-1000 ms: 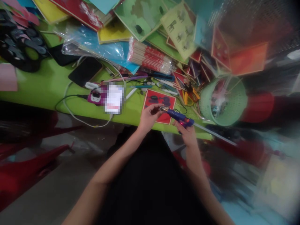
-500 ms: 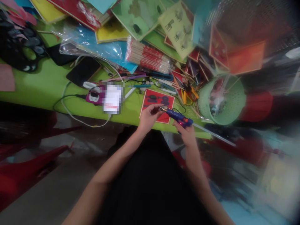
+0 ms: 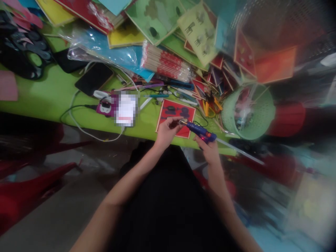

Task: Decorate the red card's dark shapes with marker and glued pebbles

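My right hand (image 3: 208, 147) is wrapped round the handle of a blue hot glue gun (image 3: 198, 130), whose small red light glows. A long clear glue stick (image 3: 240, 151) juts from its back end. Its nozzle touches or nearly touches a small round greyish piece (image 3: 183, 121), pinched in the fingertips of my left hand (image 3: 168, 131); the kind of piece is too small to make out. Below both hands lies a red square board (image 3: 168, 105) with dark shapes on it, partly covered by my left hand and the gun.
Behind the board lie pens, orange-handled pliers (image 3: 210, 105) and a bundle of wooden sticks (image 3: 168, 63) in plastic. A green basket (image 3: 228, 113) stands at the right. To the left are a phone (image 3: 94, 79), a purple power socket (image 3: 105, 107) and loose cables.
Hardly anything differs: both hands, the glue gun and the small piece hold the same position. The view has shifted very slightly.
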Motion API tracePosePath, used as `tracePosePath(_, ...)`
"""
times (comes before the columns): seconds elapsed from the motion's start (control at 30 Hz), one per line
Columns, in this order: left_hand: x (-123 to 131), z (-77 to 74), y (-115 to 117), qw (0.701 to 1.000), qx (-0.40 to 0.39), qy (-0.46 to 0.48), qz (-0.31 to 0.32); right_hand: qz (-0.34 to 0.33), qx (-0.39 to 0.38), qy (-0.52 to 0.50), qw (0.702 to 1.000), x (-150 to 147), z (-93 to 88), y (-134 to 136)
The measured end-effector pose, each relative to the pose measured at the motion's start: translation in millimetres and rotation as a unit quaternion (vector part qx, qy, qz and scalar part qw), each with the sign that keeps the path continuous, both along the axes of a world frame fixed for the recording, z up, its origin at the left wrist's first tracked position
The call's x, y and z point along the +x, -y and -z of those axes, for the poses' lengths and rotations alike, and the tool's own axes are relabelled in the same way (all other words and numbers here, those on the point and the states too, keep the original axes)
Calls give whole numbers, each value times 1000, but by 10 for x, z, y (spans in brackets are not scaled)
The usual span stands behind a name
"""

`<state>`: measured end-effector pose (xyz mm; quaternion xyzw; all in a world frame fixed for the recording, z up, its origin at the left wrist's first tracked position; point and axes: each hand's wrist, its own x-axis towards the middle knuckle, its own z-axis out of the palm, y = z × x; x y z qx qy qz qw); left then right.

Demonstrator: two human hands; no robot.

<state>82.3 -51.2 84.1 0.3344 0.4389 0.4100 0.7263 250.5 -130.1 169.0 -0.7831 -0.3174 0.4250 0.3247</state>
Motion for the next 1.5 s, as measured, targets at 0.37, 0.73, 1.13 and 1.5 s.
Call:
tracePosePath(0.37,26,-7,20,1000,-1,7,11,-14,7,-2,1000,45,2,40)
tracePosePath(0.73,47,-10,19,999,-29,18,9,-5,-9,-3,1000,80,-3,83)
tracePosePath(1.13,70,-19,10,999,-41,32,10,15,-19,-2,1000,105,-28,98)
tracePosePath(1.5,99,-75,24,999,-34,29,13,9,0,-6,1000,136,-19,143)
